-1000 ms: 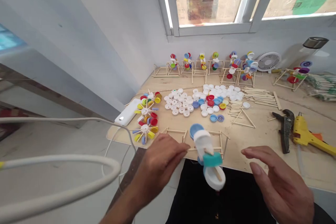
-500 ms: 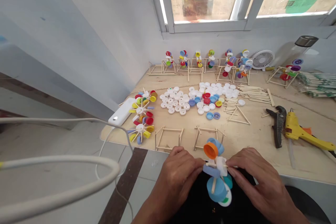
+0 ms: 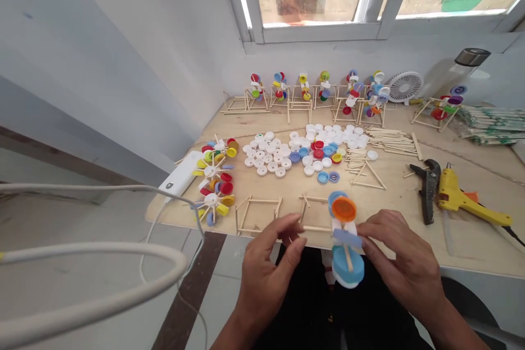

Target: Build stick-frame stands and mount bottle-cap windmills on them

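Observation:
A bottle-cap wheel (image 3: 348, 263) hangs over the table's front edge, with orange, blue and white caps around a wooden stick axle. My right hand (image 3: 404, 254) pinches it at the right side of the hub. The left part of the axle (image 3: 316, 228) sticks out free toward my left hand (image 3: 273, 268), whose thumb and fingers are apart with nothing between them. Just beyond the hands, two stick frames stand on the table, a left frame (image 3: 259, 200) and a right frame (image 3: 314, 198) partly covered by the wheel.
Loose white caps (image 3: 268, 156) and sticks (image 3: 391, 141) lie mid-table. Finished cap wheels on stands line the wall; more wheels (image 3: 212, 200) lie at left by a white power bank (image 3: 180, 174). A yellow glue gun (image 3: 455, 191) and black clamp (image 3: 429, 191) rest at right. A cable (image 3: 123, 301) loops at left.
My left hand has let go of the axle and its fingers have opened. The wheel, in my right hand, has risen and moved slightly right and turned. The view has shifted a little.

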The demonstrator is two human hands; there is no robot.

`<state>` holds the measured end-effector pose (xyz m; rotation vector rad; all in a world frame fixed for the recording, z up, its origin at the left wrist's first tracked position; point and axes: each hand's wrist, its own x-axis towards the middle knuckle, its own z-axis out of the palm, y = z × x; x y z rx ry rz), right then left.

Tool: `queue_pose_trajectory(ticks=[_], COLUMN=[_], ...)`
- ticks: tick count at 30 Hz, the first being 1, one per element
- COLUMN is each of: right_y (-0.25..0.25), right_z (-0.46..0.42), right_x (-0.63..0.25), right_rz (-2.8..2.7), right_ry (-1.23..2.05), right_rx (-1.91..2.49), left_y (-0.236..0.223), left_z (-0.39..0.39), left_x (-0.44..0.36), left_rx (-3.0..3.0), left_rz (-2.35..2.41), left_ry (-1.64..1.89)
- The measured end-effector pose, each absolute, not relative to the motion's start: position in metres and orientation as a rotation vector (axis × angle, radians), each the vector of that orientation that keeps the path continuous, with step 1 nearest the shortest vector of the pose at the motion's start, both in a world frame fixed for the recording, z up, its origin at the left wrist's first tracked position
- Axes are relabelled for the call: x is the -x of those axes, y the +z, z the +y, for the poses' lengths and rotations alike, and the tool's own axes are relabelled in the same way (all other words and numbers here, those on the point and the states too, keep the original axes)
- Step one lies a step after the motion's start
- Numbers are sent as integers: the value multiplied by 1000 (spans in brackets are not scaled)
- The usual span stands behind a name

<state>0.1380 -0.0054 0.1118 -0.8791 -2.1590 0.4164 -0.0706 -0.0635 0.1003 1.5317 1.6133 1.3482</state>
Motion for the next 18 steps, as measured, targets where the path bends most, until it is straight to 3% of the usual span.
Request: queue_pose_trajectory(ticks=[18], right_y=[80], right_z=[30], right_x=[-125], right_rz=[-2054], right_ry=[314], right_rx=[961], left_y=[61], left_z=[-42], left_x=[47], left_rx=[-1409], left_rz=[1755], left_ry=[1464])
